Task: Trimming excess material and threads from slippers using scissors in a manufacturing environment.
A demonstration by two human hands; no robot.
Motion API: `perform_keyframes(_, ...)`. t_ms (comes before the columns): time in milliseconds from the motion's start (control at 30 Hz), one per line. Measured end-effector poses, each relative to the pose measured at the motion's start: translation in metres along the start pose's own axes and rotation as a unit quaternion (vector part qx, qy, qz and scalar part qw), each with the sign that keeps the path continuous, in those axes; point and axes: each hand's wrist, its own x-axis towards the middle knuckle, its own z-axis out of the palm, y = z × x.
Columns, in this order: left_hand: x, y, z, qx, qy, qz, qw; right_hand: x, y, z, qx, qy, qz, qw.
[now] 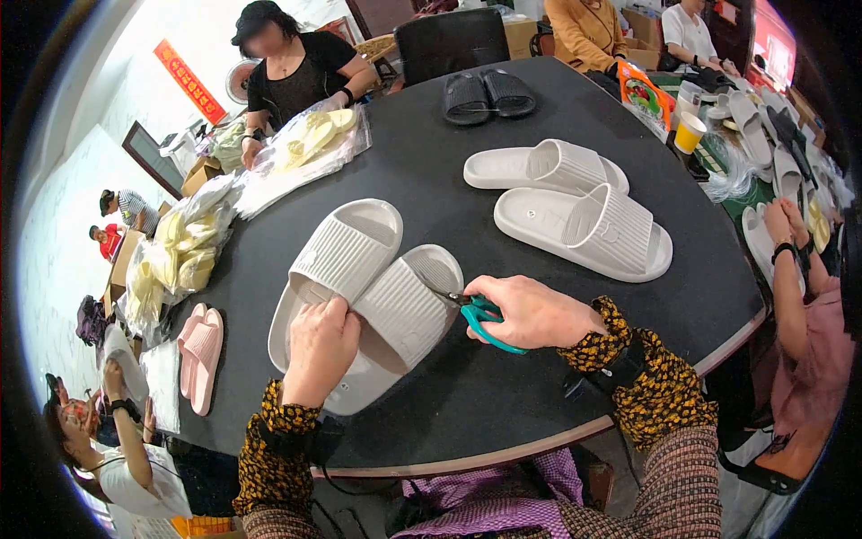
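Note:
Two light-grey slide slippers lie side by side on the dark table in front of me. My left hand (320,349) is closed at the strap edge of the left slipper (347,251), its fingertips partly hidden there. In my right hand (537,312) is a pair of scissors with teal handles (485,322). The scissors' dark blades point left and touch or overlap the strap side of the right slipper (415,310), near its toe. Whether the blades are apart or closed is hard to tell.
Another grey slipper pair (575,220) sits right of centre, a black pair (488,96) farther back, and a pink pair (203,359) at left. Bagged yellow slippers (171,256) line the left edge. A yellow cup (690,133) stands at right. Several people work around the table.

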Motion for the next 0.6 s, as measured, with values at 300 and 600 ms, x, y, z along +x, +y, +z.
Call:
perform_keyframes(300,-0.005,0.007,-0.003,0.017,-0.006,0.083,0.996,0.002,0.001,0.008,0.005,0.057,-0.048,0.997)
perform_keyframes(600,-0.010,0.028,-0.013,0.028,-0.005,0.146,0.989,-0.001,-0.005,0.005,0.008,0.120,-0.009,0.993)
